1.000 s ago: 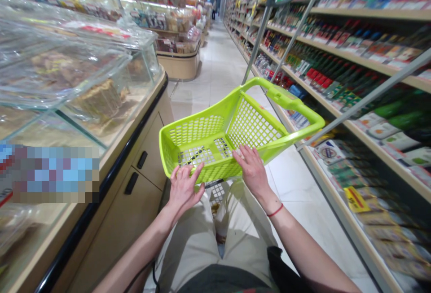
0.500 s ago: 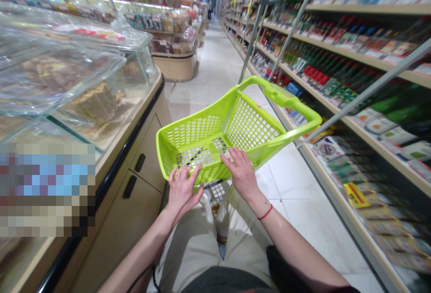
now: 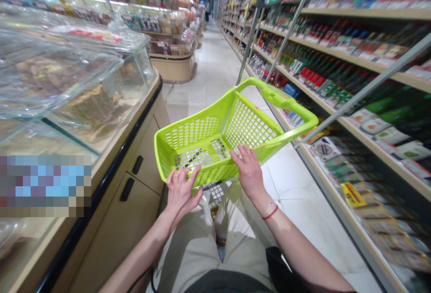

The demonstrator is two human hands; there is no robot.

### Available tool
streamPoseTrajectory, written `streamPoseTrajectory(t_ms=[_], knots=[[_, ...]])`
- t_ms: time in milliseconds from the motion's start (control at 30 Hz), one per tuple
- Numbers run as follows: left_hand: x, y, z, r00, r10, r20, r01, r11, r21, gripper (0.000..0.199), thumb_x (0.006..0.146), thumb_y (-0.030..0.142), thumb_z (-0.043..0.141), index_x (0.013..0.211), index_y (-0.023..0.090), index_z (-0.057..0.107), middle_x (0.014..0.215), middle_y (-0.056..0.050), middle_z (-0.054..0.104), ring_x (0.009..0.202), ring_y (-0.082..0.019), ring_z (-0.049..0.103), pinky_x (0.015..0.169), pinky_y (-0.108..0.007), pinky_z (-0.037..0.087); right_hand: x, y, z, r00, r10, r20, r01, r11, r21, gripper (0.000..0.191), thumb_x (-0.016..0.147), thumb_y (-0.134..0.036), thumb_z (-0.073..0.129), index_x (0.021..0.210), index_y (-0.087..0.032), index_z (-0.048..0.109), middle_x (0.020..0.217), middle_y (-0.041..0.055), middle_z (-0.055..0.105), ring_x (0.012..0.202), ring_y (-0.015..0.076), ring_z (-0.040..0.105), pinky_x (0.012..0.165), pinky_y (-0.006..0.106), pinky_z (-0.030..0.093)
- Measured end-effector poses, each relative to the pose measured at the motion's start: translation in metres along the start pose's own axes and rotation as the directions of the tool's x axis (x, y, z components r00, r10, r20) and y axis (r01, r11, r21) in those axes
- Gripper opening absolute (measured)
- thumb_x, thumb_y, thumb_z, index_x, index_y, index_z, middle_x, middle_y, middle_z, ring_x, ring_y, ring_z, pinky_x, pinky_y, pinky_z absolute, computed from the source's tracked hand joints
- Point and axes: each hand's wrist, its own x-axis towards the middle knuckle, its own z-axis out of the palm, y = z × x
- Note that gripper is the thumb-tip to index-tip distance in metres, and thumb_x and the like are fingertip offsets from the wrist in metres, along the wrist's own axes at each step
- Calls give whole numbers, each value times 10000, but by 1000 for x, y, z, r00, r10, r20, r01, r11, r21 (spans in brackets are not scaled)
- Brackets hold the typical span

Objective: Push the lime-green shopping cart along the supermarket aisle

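A lime-green shopping cart (image 3: pixel 215 169) stands slantwise in front of my legs, its lattice basket holding no goods. Its looped handle points away to the right. My left hand (image 3: pixel 181 190) grips the near rim close to the left corner, fingers bent over the edge and thumb on the outside. Further right along that rim, my right hand (image 3: pixel 251 172) has its fingers hooked over the edge, their tips inside the basket. A red string bracelet (image 3: pixel 270 212) circles my right wrist. Part of a lower grid shows beneath the basket.
Glass bins (image 3: pixel 90 104) of packaged dried goods stand on a counter (image 3: pixel 134 212) close at left. Stocked shelves (image 3: pixel 353 55) run along the right, with slanting metal bars (image 3: pixel 367 89) before them. The tiled aisle (image 3: pixel 210 55) leads ahead to a distant person (image 3: pixel 207 10).
My right hand has slid a little to the right along the basket rim. My left hand keeps its place on the rim. The view has shifted slightly.
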Motion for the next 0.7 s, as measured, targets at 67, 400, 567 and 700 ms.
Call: streamPoseTrajectory(t_ms=[67,400,567,700], knots=[[0,-1,0,1000,7,-10,-7,1000,-6,555,835,372,564,1366,213,537,1101,-115,578,1131,-278,523,1113,-496,222,-1,-12,4,1000,-14,17,14,1000,15,604,858,36,412,1373,-241,565,1457,142,515,1439,258,355,1136,524,380],[0,-2,1,1000,-1,-18,1,1000,-24,550,831,360,575,1363,224,541,1099,-105,594,1124,-272,533,1107,-486,235,10,43,-24,999,-13,47,17,996,-87,591,846,59,393,1346,-190,585,1408,164,559,1424,265,381,1152,558,330],[0,-1,0,1000,-8,-24,8,1000,-13,547,828,362,581,1356,223,551,1096,-105,593,1126,-274,529,1105,-487,237,9,30,-18,999,14,36,-11,995,-101,579,837,62,404,1318,-188,606,1382,155,579,1408,259,402,1149,527,350],[0,-1,-1,1000,-17,-15,16,1000,-19,555,828,358,580,1365,224,542,1099,-106,592,1128,-274,528,1107,-487,234,5,3,-6,999,18,45,-15,996,-84,585,850,47,419,1342,-218,591,1415,150,551,1420,263,383,1144,520,359]])
